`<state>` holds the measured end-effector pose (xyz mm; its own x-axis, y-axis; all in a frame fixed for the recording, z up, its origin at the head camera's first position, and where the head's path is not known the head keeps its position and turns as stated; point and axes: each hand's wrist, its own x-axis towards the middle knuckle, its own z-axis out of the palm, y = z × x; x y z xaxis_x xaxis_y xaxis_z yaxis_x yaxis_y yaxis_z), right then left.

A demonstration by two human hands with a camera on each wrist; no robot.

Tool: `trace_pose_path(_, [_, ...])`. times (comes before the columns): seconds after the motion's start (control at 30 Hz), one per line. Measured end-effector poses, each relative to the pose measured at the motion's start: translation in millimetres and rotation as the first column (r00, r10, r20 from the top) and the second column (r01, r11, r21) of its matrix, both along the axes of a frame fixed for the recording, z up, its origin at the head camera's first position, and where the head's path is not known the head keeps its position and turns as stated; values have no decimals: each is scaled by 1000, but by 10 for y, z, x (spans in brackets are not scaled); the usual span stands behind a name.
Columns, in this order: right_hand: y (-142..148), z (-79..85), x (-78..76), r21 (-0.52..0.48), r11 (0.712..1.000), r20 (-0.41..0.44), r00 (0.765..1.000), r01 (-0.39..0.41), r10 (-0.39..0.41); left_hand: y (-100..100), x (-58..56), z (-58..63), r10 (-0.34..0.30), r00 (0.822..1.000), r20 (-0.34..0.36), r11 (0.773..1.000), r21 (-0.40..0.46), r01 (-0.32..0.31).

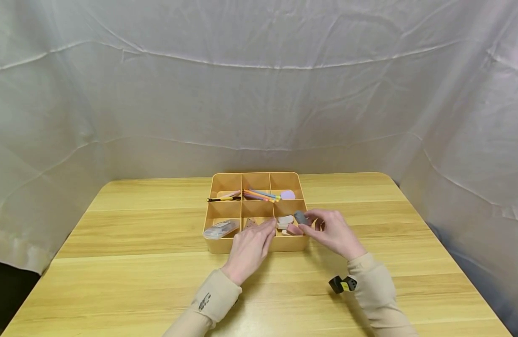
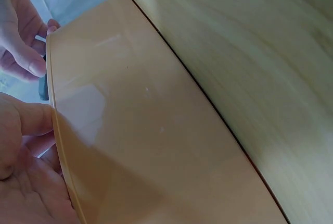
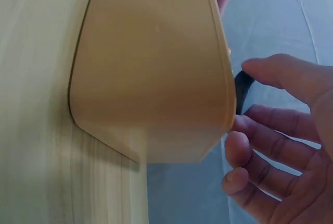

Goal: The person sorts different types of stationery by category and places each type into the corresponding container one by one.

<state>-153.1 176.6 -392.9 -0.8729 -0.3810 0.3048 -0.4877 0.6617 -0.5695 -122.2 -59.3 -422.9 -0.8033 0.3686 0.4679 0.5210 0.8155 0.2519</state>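
My right hand [image 1: 332,231] pinches a dark grey block [image 1: 300,217] over the front right compartment of a tan divided tray [image 1: 255,245]. In the right wrist view, my thumb presses the block's end beside the tray rim. Below it lie a pink block [image 1: 294,229] and white eraser-like pieces [image 1: 285,220]. My left hand [image 1: 251,245] rests at the tray's front rim, fingers stretched over the front middle compartment towards the divider. A flat triangular piece [image 1: 250,223] shows partly beside those fingers; the hand hides the rest of that compartment.
The front left compartment holds a clear plastic case [image 1: 222,229]. Behind it, a black-and-yellow pen [image 1: 224,199] lies across the tray. Several coloured pens [image 1: 261,195] stretch over the back middle compartment, with a lilac round item [image 1: 287,194] at right. Pale cloth [image 1: 259,103] hangs behind the wooden table [image 1: 136,262].
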Motion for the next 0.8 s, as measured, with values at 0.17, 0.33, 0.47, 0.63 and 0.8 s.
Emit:
trace_pose_path(0.17, [-47, -8, 5, 33, 998, -56, 997, 49, -47, -1, -4, -5, 0, 1000, -1, 1000, 3, 0])
trace_pose_path(0.33, [-79, -12, 18, 41, 997, -87, 994, 67, -64, -1, -5, -11, 2, 1000, -7, 1000, 3, -2])
trace_pose_path(0.47, [-106, -21, 22, 42, 997, -110, 992, 72, -67, -1, -1, -10, 3, 1000, -3, 1000, 3, -3])
trace_pose_path(0.63, [-130, -47, 26, 41, 996, -131, 988, 84, -78, 0, 1, -10, 4, 1000, -1, 1000, 5, -4])
trace_pose_path(0.8, [-164, -74, 29, 57, 993, -158, 983, 100, -90, -1, 6, -6, 6, 1000, -4, 1000, 3, -6])
